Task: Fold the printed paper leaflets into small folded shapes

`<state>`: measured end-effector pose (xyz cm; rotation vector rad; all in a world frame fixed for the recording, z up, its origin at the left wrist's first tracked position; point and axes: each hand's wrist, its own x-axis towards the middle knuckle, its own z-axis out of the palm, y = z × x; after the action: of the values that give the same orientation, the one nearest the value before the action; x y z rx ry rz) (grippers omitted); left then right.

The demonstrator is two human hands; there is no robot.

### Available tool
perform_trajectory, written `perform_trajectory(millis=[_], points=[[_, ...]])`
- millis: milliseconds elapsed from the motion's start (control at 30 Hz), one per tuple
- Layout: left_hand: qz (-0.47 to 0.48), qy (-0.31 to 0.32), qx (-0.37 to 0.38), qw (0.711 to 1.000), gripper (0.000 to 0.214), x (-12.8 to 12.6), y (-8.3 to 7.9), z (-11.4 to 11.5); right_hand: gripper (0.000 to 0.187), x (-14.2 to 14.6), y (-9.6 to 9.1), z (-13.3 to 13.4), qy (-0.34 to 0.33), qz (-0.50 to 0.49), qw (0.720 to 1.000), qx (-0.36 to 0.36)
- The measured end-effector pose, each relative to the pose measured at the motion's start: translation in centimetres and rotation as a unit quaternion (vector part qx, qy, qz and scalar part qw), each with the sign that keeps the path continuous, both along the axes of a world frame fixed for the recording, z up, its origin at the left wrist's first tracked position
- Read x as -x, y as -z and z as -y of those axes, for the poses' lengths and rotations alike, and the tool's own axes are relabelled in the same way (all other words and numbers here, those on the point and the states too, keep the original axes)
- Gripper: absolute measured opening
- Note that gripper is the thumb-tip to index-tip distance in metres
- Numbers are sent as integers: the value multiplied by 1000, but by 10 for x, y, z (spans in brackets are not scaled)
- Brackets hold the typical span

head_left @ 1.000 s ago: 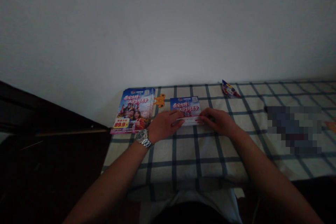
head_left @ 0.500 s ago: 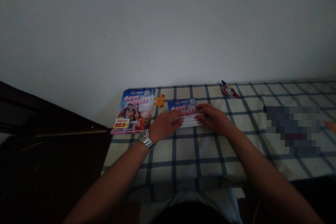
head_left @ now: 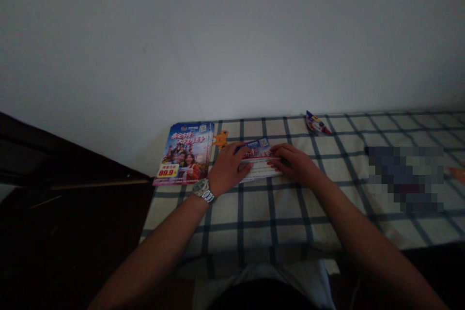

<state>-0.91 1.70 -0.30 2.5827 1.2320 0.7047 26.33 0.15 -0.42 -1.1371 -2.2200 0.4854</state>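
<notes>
A printed flyer (head_left: 259, 170) lies on the checked cloth, its lower part folded up so the white back shows below a strip of its blue printed front. My left hand (head_left: 228, 169), with a metal watch at the wrist, grips the flyer's left side between thumb and fingers. At its right side, my right hand (head_left: 292, 162) is closed on the fold with fingers bent. To the left of my left hand sits a stack of matching flyers (head_left: 185, 155). An orange bear-shaped piece (head_left: 220, 140) lies between the stack and the held flyer.
Near the wall (head_left: 232, 38) stands a small folded flyer piece (head_left: 317, 123). A blurred-out dark object (head_left: 403, 179) lies at the right on the checked cloth (head_left: 327, 218). Part of another person's hand (head_left: 457, 173) shows at the right edge. Dark furniture (head_left: 54, 184) is at the left.
The flyer has tilted slightly and its folded white flap looks larger. My left hand's fingers have shifted up and left on the flyer. The right hand has stayed almost in place.
</notes>
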Motion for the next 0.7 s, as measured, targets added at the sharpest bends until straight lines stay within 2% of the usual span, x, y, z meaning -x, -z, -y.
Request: perform_trajectory(millis=[200,467,700], points=[[3,-6,15,1000,49,0,-1,1,11,0,1,-1,1,7,1000,-14],[16,53,39,998,41,-3,-3,2,11,-2,4,-4,19,24,999,-41],[21,54,50,997,41,-6,0,2,8,-3,9,-6,29,48,997,-43]])
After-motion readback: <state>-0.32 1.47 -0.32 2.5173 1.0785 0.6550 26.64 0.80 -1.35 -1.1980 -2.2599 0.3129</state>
